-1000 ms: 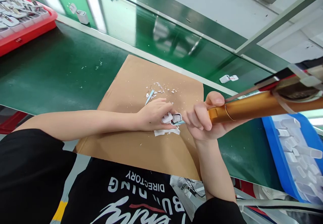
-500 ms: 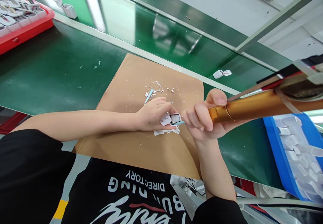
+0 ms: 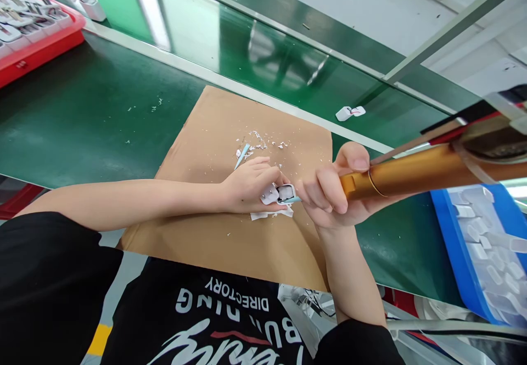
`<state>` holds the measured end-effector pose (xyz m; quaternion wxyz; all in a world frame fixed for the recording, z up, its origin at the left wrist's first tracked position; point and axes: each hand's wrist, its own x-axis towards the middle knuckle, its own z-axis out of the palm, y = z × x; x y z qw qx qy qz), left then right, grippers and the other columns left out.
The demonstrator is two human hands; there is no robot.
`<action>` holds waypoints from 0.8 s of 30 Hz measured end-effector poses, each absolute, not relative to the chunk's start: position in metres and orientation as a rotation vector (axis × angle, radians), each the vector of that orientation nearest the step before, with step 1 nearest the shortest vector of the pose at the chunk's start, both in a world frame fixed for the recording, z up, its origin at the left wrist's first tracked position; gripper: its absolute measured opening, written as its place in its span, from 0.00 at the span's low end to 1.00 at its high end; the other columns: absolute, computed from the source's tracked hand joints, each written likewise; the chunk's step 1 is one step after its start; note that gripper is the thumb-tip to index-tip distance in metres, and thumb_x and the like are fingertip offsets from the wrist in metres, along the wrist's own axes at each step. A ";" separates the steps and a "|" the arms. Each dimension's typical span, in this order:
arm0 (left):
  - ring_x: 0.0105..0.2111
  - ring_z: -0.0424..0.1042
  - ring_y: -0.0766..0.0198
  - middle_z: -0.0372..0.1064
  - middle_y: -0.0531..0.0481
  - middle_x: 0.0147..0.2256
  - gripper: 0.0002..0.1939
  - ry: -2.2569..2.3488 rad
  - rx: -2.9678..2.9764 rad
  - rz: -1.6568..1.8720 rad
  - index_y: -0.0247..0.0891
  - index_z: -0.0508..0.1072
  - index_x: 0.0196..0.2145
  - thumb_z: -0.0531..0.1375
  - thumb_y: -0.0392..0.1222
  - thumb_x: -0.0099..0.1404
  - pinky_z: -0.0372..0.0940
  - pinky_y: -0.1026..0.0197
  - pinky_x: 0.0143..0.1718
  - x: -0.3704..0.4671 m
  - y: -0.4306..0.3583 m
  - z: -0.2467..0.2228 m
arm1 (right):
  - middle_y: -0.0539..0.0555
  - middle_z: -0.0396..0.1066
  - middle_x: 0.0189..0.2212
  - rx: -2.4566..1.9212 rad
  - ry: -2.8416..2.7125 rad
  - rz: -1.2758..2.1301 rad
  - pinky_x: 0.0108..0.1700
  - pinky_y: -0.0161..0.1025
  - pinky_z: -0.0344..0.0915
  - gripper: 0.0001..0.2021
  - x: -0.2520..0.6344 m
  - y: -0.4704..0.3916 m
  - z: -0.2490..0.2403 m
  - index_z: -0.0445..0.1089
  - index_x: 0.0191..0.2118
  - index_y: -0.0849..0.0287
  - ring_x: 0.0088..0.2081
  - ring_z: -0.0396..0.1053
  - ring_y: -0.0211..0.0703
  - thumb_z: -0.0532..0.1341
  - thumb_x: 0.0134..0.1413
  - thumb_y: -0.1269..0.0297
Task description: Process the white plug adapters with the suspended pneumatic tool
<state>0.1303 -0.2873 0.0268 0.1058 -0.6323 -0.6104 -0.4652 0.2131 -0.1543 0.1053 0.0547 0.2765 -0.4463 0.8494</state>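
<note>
Along the near edge of the green tabletop [image 3: 82, 112], cardboard [image 3: 230, 258], probably catching scraps [image 3: 259, 146], lies beneath the left grip [image 3: 251, 186], pinching an open white case [image 3: 285, 192], presumably to steady it, while the right grip [image 3: 331, 203] is closed around a gold tube [image 3: 411, 174].

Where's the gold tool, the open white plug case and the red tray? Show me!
Gold tool [image 3: 411, 175]: head view, on its round body.
Open white plug case [image 3: 285, 192]: head view, on its open side.
Red tray [image 3: 47, 50]: head view, on its side wall.
</note>
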 end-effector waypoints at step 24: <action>0.24 0.70 0.66 0.70 0.57 0.24 0.13 -1.810 -1.809 -1.222 0.39 0.62 0.35 0.59 0.50 0.61 0.62 0.51 0.52 0.131 -0.287 0.022 | 0.40 0.54 0.14 0.886 -1.348 2.570 0.17 0.31 0.48 0.21 0.212 -0.154 0.106 0.63 0.40 0.51 0.12 0.43 0.30 0.48 0.57 0.39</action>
